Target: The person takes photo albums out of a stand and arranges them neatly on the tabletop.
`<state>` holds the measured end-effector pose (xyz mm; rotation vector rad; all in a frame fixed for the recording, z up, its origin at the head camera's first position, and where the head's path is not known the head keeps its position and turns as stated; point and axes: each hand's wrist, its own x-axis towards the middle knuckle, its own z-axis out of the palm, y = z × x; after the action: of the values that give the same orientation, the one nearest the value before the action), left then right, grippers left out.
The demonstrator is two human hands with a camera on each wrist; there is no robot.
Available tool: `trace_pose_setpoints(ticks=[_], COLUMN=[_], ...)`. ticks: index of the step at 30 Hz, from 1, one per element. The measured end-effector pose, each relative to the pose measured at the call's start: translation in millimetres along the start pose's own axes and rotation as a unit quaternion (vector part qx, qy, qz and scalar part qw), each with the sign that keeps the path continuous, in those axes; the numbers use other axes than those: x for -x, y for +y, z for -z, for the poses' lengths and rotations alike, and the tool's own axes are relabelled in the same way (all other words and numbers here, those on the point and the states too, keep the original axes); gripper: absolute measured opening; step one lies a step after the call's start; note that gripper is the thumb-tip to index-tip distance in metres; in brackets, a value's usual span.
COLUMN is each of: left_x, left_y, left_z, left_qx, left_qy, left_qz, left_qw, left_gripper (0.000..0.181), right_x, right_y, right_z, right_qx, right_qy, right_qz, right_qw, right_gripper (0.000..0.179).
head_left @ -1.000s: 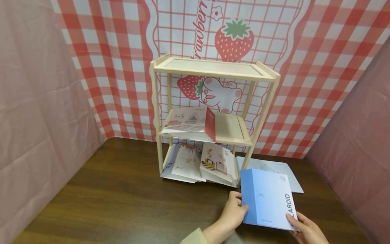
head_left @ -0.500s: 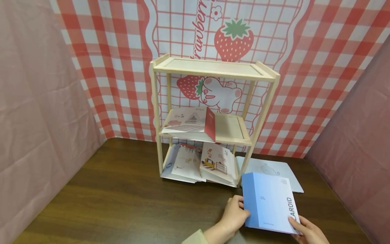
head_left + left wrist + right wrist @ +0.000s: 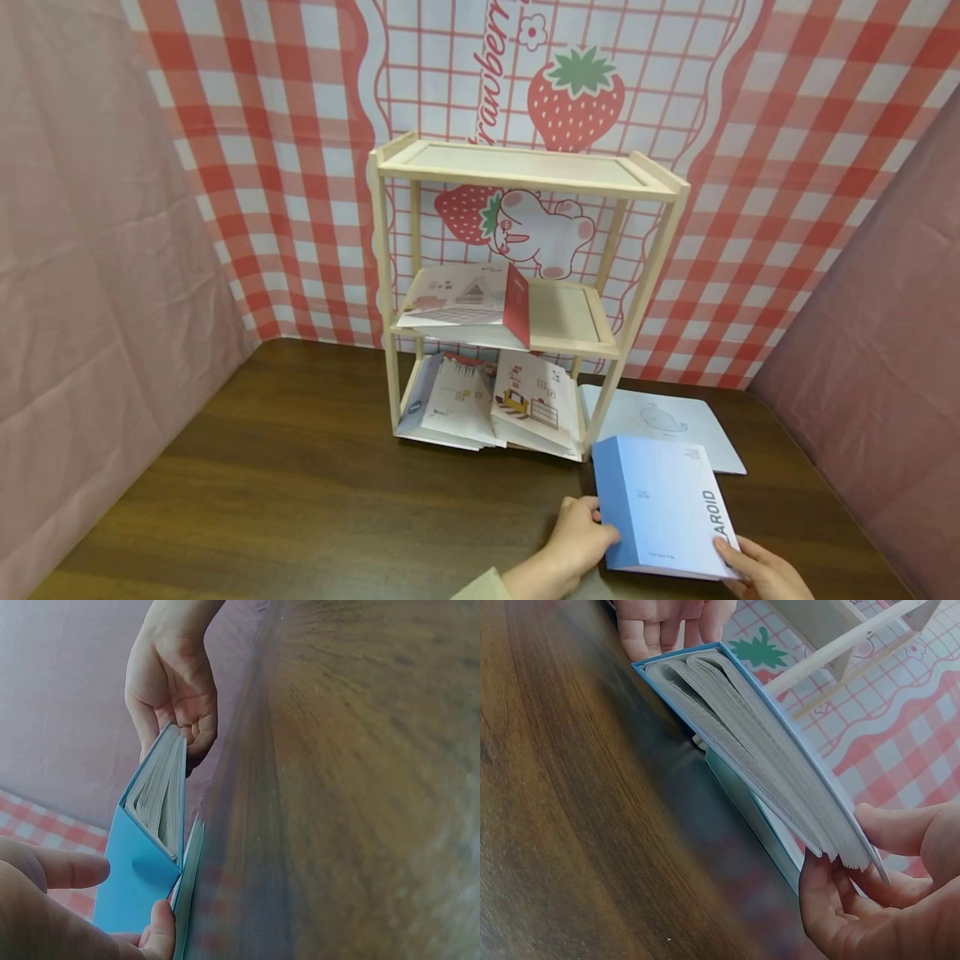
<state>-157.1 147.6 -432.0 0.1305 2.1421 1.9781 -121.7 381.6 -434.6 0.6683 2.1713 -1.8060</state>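
A thick blue-to-white photo album (image 3: 667, 500), with "AROID" printed along one edge, is in both hands at the front right. At its blue spine, my left hand (image 3: 573, 542) grips with the thumb on the outer face. The right hand (image 3: 765, 567) pinches the opposite edge, thumb on the cover and fingers underneath. In the right wrist view the page block (image 3: 757, 750) fans slightly between the covers, and the album tilts over the table. Behind it lies a pale blue flat book (image 3: 697, 421) with a whale drawing, partly covered by the album in the head view.
A light wooden rack (image 3: 528, 167) stands at the back centre. Its middle shelf carries a white book with a red spine (image 3: 517, 307); further books (image 3: 536, 400) lean on the bottom shelf. Checked cloth (image 3: 315, 192) hangs behind the brown table (image 3: 300, 500).
The album has come down and slightly toward me, with both hands moving along with it. More of the whale drawing shows behind it. The rack and its books have not moved.
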Motion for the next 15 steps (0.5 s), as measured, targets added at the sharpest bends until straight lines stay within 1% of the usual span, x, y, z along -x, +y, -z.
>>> trace_pose_setpoints(ticks=[4,12,15], left_x=[1.0,2.6,2.2], left_y=[-1.4,-1.6,-2.5], left_z=[-1.0,-1.3,-1.7], left_qx=[-0.008,-0.019,-0.022], left_qy=[0.002,-0.012,-0.015], left_qz=[0.000,0.001,0.002], left_qw=[1.0000,0.9997,0.9996], left_gripper=[0.049,0.049,0.049], right_x=[-0.6,-2.4,-2.5], right_y=[1.0,3.6,4.6], right_z=[1.0,5.5,7.1], right_qx=[0.007,0.066,0.085], right_qy=[0.000,0.004,0.003], right_qz=[-0.005,-0.001,0.002], right_qw=[1.0000,0.9978,0.9964], right_gripper=[0.082,0.087,0.086])
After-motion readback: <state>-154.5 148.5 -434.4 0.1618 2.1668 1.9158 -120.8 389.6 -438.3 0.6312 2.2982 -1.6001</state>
